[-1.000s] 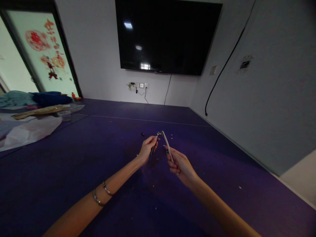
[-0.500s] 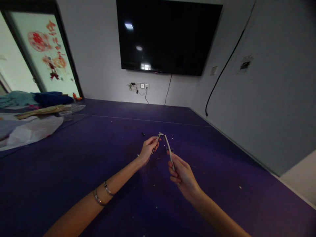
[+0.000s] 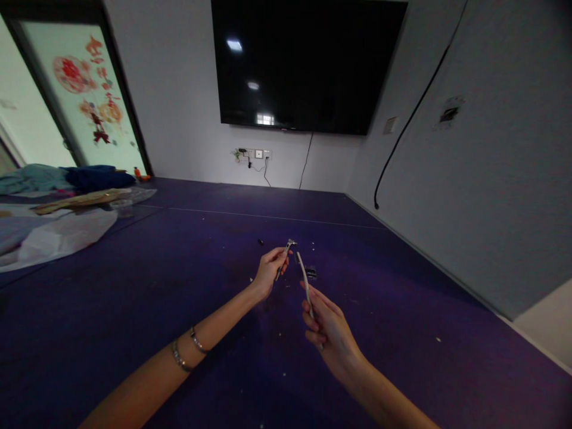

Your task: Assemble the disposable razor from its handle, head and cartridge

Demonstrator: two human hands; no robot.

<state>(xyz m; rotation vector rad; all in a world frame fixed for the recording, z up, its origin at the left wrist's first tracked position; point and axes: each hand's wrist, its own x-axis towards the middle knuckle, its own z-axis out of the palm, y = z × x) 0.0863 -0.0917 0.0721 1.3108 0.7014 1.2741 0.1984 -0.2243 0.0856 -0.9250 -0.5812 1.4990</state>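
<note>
My left hand is closed round the handle of a slim metal tool with a short crosswise head, pointing up and away from me. The tool's exact kind is too small to make out. In my right hand a thin, pale, slightly curved strip is gripped near its lower end, its free tip leaning toward the tool's head. A small gap shows between tip and head. Just behind the strip, a small dark flat piece lies on the purple surface.
Small white bits and a little black piece are scattered near my hands. Clear plastic sheeting and folded cloths lie at the left. A black cable hangs down the right wall; a television hangs ahead.
The strip's upper tip has come away from the tool's head and dropped slightly, with my right hand a little lower. My left hand has hardly moved.
</note>
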